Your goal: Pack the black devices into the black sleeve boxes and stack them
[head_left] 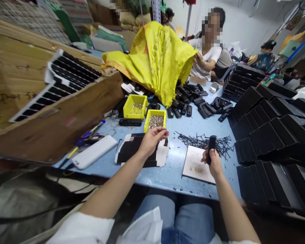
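- Black plastic is showing in the right hand, which is gripping an upright black handle over a white card near the table's front edge.
- The left hand is hovering with fingertips pinched together, just in front of a yellow tray of small metal bits; whether it is holding one cannot be told.
- A tray of black slots is lying under that hand.
- Thin black pins are lying scattered behind the card.
- Black boxes are crowding the right edge.

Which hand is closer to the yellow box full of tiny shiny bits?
Left. The left hand hovers just below the yellow box; the right hand is off to its right, holding a black piece.
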### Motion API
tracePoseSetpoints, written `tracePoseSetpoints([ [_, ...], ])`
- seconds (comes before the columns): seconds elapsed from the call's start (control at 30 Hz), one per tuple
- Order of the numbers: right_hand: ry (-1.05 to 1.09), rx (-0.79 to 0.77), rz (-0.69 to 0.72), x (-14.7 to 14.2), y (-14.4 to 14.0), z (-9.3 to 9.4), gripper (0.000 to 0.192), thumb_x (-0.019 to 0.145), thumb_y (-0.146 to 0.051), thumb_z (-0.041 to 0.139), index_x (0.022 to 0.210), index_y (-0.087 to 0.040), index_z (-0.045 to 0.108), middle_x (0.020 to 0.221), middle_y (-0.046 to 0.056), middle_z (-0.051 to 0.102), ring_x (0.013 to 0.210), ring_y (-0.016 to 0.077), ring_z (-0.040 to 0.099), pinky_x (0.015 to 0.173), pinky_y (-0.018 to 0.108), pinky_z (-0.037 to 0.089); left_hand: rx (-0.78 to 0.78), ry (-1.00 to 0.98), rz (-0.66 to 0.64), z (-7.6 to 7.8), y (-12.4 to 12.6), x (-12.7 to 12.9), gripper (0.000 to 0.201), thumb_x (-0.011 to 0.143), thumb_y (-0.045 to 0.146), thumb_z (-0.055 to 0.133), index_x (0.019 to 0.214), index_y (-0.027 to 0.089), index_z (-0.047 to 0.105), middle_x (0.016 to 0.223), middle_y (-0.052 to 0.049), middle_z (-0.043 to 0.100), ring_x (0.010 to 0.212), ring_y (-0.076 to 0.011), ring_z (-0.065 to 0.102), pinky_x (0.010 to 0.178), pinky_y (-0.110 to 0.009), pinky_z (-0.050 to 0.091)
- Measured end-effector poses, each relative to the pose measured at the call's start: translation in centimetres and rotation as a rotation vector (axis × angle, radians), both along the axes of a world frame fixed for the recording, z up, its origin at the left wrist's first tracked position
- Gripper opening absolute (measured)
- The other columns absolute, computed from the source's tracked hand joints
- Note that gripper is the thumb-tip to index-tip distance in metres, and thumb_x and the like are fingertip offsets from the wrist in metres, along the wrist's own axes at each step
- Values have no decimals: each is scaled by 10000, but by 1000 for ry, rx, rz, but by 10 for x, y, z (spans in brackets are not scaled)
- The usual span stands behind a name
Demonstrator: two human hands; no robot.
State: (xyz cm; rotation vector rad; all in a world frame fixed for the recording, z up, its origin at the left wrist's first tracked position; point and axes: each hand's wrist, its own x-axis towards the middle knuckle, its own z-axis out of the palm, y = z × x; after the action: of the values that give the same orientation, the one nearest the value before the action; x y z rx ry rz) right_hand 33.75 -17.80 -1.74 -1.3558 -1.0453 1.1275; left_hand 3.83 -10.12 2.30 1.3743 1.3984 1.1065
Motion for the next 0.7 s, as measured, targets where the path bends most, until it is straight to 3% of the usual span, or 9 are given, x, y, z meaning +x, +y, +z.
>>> tracePoseSetpoints([
  [0.1,132,-84,-13,-30,-47,-2,586,831,-706,389,986,-170,565,604,7,557,498,159,550,535,319,489,-164,-483,12,-9,-68,29,351,769,391,678,993,122,655,914,-92,701,854,-191,671,847,-382,541],
  [0.2,202,9,-7,-50,-54,18,455,776,-601,571,973,-191,552,758,45,639,699,203,637,697,372,521,-267,-634,53,-10,-108,47,311,688,364,755,890,135,695,827,-56,695,780,-163,659,835,-361,546],
  [0.3,372,175,39,-66,-41,48,362,699,-398,694,958,-236,501,758,-3,611,756,185,622,790,390,509,-200,-494,39,-2,-119,51,272,677,340,764,845,137,699,796,-46,693,749,-157,650,823,-342,548],
  [0.43,695,386,-105,-92,-25,77,210,794,-403,578,824,-240,450,585,-67,414,539,105,457,618,286,461,-25,-323,10,7,-122,50,262,665,281,774,850,152,641,788,-34,684,771,-159,656,744,-288,559],
  [0.57,851,351,-94,-112,-21,83,211,790,-372,582,792,-228,428,569,-74,387,515,90,416,569,251,416,41,-343,-12,7,-130,52,272,687,219,763,854,178,553,744,12,656,723,-110,648,708,-220,541],
  [0.7,893,278,-140,-114,-23,80,222,784,-369,570,779,-225,402,565,-81,364,505,81,401,559,234,398,52,-359,-28,4,-135,55,269,694,191,754,792,181,504,714,30,630,694,-90,636,713,-207,532],
])
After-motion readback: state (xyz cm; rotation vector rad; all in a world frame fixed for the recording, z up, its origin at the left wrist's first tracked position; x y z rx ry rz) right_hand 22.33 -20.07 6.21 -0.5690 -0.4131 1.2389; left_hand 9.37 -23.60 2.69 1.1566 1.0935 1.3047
